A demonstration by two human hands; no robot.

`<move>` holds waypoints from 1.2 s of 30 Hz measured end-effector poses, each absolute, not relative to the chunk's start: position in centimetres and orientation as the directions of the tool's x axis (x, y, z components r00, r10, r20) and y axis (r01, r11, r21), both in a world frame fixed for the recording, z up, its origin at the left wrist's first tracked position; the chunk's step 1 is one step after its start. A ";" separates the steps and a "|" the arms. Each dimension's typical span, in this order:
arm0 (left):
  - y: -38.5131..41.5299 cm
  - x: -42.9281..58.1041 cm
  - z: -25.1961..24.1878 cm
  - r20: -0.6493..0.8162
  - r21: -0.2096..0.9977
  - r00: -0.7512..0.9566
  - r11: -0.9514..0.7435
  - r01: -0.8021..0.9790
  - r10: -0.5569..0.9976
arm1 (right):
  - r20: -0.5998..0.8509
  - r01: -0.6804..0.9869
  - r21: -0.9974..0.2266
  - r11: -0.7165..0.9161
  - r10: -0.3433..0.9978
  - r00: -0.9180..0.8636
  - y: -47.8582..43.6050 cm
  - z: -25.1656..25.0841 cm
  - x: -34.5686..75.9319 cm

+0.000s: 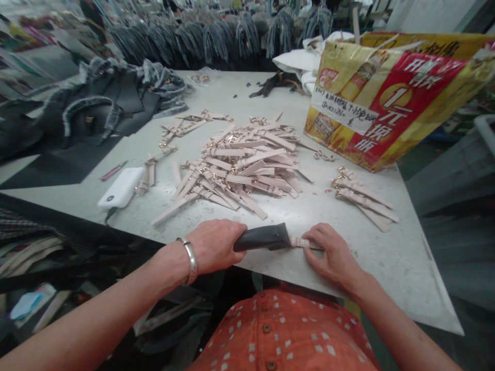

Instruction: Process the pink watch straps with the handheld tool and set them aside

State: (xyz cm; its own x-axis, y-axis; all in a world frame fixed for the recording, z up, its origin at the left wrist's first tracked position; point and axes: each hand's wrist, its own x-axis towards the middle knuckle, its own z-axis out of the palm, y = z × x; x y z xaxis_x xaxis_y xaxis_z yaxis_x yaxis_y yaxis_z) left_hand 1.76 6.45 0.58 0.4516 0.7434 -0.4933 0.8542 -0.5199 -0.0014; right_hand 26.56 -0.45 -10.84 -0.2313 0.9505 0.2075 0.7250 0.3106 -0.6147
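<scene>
While the pile of beige buckled straps (pixel 251 154) occupies the middle of the pale worktop (pixel 410 268), both hands are on its near side.

Left hand (pixel 218 245): closed round one end of a black tapered piece (pixel 266 238), material uncertain, just nearer the wearer than the pile.
Right hand (pixel 334 255): narrow pinch on a single beige strap (pixel 298 241), near side of the pile, at the black piece's wider end; inserted, joined or merely touching, cannot tell.
Strap cluster (pixel 365 198): right of the pile, apart.
Beer carton (pixel 398 103), yellow and red, handwritten label: right of and beyond the pile.
White power bank (pixel 122 186), cabled: left of the pile.

Step in hand, as judged: bringing strap and black piece together. Next move, as judged: calls for a steady left grip and the strap kept flat, in line.
</scene>
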 end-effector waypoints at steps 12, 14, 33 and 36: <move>5.9 2.3 0.8 -0.450 -0.082 0.459 -0.547 0.833 0.766 | 0.190 0.659 -0.679 0.323 0.945 -0.267 -0.2 -11.4 27.5; 5.6 1.9 1.0 -0.433 -0.104 0.425 -0.513 0.852 0.795 | 0.188 0.653 -0.686 0.322 0.945 -0.269 -0.2 -11.4 27.5; 3.8 6.6 1.5 -0.489 -0.092 0.552 -0.670 0.737 0.675 | 0.194 0.618 -0.719 0.318 0.946 -0.260 -0.3 -10.9 28.0; 4.1 6.4 1.1 -0.465 -0.096 0.557 -0.665 0.741 0.688 | 0.215 0.618 -0.721 0.313 0.949 -0.230 -0.3 -11.2 27.9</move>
